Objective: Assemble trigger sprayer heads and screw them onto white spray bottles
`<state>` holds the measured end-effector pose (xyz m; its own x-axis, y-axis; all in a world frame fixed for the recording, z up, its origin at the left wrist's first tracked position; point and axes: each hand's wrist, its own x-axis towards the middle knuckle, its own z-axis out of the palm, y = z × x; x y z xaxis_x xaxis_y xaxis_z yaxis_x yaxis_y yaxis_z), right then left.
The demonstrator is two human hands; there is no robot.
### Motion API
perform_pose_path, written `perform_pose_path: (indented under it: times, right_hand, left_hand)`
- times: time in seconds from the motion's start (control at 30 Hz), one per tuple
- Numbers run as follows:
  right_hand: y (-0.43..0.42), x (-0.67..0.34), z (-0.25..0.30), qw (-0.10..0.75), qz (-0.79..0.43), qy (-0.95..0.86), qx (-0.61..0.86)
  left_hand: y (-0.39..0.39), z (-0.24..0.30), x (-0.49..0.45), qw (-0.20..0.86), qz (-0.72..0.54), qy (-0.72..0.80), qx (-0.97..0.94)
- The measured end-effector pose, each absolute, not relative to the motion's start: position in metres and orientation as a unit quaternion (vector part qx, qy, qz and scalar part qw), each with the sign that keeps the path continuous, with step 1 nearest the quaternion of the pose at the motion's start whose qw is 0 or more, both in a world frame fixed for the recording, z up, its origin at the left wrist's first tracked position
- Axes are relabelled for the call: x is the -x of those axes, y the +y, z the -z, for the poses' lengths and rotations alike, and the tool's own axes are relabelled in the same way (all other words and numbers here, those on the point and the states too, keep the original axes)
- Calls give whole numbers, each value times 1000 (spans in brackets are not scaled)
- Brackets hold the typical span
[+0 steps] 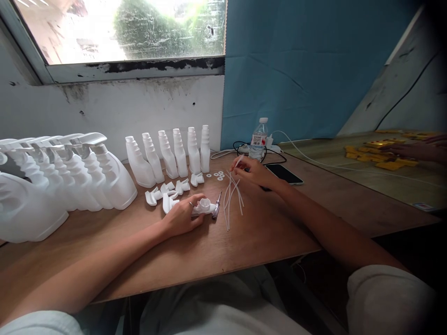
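On the table my left hand (184, 215) is closed around a white spray trigger head (205, 204), whose round collar faces up. My right hand (252, 170) pinches one thin white plastic tube (239, 160) by the fingertips, over a loose bunch of such tubes (227, 204). Just right of the spray head lies a small screwdriver (217, 205). Several white washers (219, 175) are scattered behind it. More white trigger parts (167, 187) lie behind my left hand.
Several uncapped white bottles (169, 153) stand in a row by the wall. A cluster of bottles with heads fitted (115, 181) fills the left side. A water bottle (259, 139), cables and a phone (284, 174) are behind my right arm. Another person's hand (405, 151) works among yellow pieces (380, 156).
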<state>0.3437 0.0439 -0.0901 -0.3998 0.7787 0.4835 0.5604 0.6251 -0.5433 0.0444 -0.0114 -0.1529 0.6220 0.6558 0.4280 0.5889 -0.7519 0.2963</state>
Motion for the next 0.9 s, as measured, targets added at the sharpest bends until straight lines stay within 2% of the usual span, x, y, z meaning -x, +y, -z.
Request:
perform_pose_path:
  times: [0.1, 0.27, 0.43, 0.63, 0.7, 0.83, 0.9]
  right_hand:
    - [41, -329, 95, 446, -310, -761, 356]
    - [45, -317, 111, 420, -400, -747, 326]
    - [50, -319, 119, 384, -396, -754, 358]
    - [57, -324, 124, 267, -258, -840, 397]
    - [52, -318, 123, 296, -254, -834, 389]
    - [29, -294, 116, 405, -340, -788, 316]
    - [16, -281, 114, 426, -365, -778, 283]
  left_hand:
    - [-11, 154, -44, 61, -264, 343, -899]
    - [-10, 153, -45, 49, -282, 303, -909]
    - [-12, 150, -46, 62, -280, 303, -909]
    - [-10, 152, -45, 96, -284, 357, -885]
    - [-9, 153, -46, 109, -292, 353, -882]
    - [-6, 155, -46, 128, -303, 343, -880]
    - [-5, 156, -45, 139, -304, 341, -879]
